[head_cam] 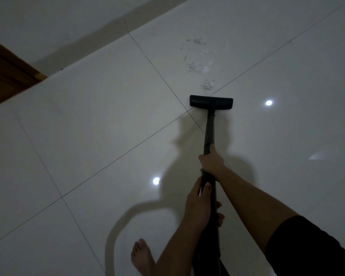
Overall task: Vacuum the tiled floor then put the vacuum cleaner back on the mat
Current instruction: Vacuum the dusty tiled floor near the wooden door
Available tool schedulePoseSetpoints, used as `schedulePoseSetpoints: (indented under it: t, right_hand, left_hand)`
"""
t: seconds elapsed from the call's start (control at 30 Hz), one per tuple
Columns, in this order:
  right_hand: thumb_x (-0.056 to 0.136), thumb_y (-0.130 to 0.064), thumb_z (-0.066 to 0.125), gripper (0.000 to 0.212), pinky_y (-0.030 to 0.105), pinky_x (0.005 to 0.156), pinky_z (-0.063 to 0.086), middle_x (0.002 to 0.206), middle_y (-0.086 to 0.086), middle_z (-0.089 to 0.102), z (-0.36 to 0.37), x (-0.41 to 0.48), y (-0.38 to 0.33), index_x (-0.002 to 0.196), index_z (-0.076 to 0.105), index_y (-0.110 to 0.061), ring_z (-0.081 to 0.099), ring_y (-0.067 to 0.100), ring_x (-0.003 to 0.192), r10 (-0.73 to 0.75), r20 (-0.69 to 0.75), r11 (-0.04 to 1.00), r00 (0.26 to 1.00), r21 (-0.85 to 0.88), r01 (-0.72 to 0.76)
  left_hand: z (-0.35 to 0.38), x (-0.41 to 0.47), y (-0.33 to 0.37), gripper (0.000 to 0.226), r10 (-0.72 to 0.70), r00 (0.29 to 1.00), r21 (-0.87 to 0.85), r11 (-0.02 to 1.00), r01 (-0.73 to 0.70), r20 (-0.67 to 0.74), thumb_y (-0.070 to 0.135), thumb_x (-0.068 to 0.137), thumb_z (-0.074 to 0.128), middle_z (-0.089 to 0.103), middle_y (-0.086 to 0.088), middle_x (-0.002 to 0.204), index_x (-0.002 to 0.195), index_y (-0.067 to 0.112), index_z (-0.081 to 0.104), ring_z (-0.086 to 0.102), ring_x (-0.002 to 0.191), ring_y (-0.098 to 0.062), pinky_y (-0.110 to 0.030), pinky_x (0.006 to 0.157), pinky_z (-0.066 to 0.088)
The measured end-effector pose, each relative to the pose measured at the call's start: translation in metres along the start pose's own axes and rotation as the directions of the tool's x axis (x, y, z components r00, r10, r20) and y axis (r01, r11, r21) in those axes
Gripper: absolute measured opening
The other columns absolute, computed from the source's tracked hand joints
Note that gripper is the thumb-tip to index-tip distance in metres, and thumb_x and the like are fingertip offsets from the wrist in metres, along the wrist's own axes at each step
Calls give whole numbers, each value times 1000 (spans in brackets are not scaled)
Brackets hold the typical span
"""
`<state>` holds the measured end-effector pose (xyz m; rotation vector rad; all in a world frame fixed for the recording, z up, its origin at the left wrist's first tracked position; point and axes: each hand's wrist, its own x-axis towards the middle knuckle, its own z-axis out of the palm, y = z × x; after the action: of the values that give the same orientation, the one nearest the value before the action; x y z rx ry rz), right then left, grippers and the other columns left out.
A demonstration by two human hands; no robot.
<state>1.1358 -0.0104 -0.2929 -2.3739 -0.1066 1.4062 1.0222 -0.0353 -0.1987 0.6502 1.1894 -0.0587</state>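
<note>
One black vacuum wand (210,128) runs from the bottom of the view up toward 12 o'clock and ends in one flat black floor nozzle (211,102), which sits flat on the pale glossy tiled floor (88,136) a little right of centre. The nozzle's left end lies just beside a crossing of two dark grout lines. Past the nozzle, toward 12 o'clock, lies one small grey clump of dust (207,85), close to the nozzle's front edge but not touching it. Farther on is one loose scatter of hair and dust (196,56) spread over the tile. Two round bright light reflections (268,102) show on the floor, one at 3 o'clock of the nozzle and one at 7 o'clock of it. A brown wooden panel (8,76) cuts in at 10 o'clock, below a pale wall (48,26). One bare foot (141,255) stands at 6 o'clock, beside a curved looping shadow (116,232). Two hands hold the wand, one behind the other. The right hand (211,162), on an arm with a black sleeve (307,246), is wrapped round the wand farther out, thumb laid along the tube. The left hand (197,204) grips it nearer the body, fingers curled about it.
</note>
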Motion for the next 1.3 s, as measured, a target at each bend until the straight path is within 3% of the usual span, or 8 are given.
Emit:
schedulePoseSetpoints:
  t: [0.2,0.37,0.5,0.6,0.7,0.8,1.0,1.3]
  right_hand:
    - [95,-19,44,73,39,84,55,127,22,50,-10,13,-16,154,1,-27,60,28,84,-29,35,999,999,-18,29]
    - [94,-18,44,75,40,82,54,126,23,54,-5,23,-26,153,0,-28,59,28,83,-60,63,998,996,18,59]
    - [95,-17,44,74,35,73,51,126,22,52,-5,28,-36,154,1,-26,59,25,78,-74,60,997,995,-10,74]
    - [95,-15,43,73,34,77,52,128,22,51,-6,31,-43,154,1,-26,56,19,66,-73,61,997,995,-5,73]
    - [95,-16,43,73,35,74,51,128,21,50,-3,30,-47,154,1,-25,58,25,80,-73,59,997,996,-34,75]
    - [95,-15,44,73,38,82,54,127,22,52,8,26,-49,154,1,-26,58,26,85,-66,54,997,996,-36,68]
    - [94,-15,43,75,42,89,55,127,23,50,32,22,-57,154,0,-26,64,34,97,-60,83,998,995,-18,62]
    - [94,-15,42,74,46,91,53,127,24,52,31,34,-68,153,0,-26,64,36,103,-65,78,996,995,-55,69]
  left_hand:
    - [8,11,15,40,5,1000,-32,999,-5,-5,24,103,36,53,-14,74,142,26,42,51,45,-17,-18,34,43]
    - [4,21,22,39,40,999,1,999,-40,-29,23,103,36,54,-12,72,141,22,42,52,37,-9,-16,35,42]
    - [2,27,28,38,24,999,-59,998,-26,-34,24,102,38,52,-15,74,140,24,44,50,43,-18,-18,37,43]
    - [2,31,32,38,11,1000,-86,996,-13,-29,25,102,38,51,-17,74,139,27,44,47,40,-18,-18,37,42]
    - [-2,32,34,37,11,1000,-100,995,-13,-24,25,102,39,51,-16,72,138,26,46,47,38,-17,-18,37,42]
    - [-12,29,30,37,9,1000,-114,993,-12,-29,25,102,40,51,-16,71,138,24,46,47,36,-17,-19,37,41]
    - [-35,28,29,37,24,999,-111,993,-29,-46,26,101,41,55,-15,85,138,24,46,51,51,-20,-21,38,43]
    - [-32,42,34,33,49,997,-105,993,-55,-62,27,102,39,52,-15,69,131,18,51,48,38,-19,-21,39,41]
